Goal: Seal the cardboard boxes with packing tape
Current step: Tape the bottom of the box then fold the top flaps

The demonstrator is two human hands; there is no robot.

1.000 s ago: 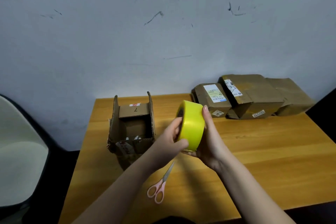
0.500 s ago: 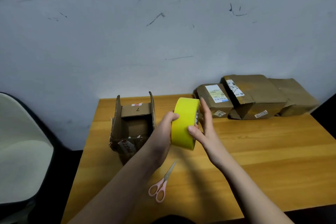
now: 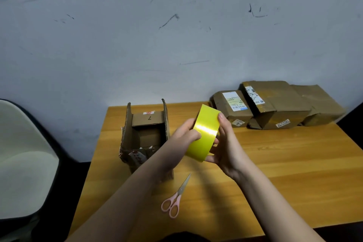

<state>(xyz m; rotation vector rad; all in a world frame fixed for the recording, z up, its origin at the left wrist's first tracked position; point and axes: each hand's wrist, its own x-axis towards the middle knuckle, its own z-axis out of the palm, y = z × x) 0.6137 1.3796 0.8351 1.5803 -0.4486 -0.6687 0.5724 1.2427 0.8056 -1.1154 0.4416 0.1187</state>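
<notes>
Holding: you gripped the yellow tape roll (image 3: pixel 204 133) between left hand (image 3: pixel 184 133) and right hand (image 3: pixel 225 143).
Done: three boxes (image 3: pixel 275 104) beyond your grip looked taped.
Left: open box (image 3: pixel 145 135), left of it, unsealed.

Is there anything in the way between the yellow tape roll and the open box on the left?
Nothing visible. Both hands, left hand and right hand, hold the tape roll just right of the open box; the scissors lie nearer, off that path.
</notes>
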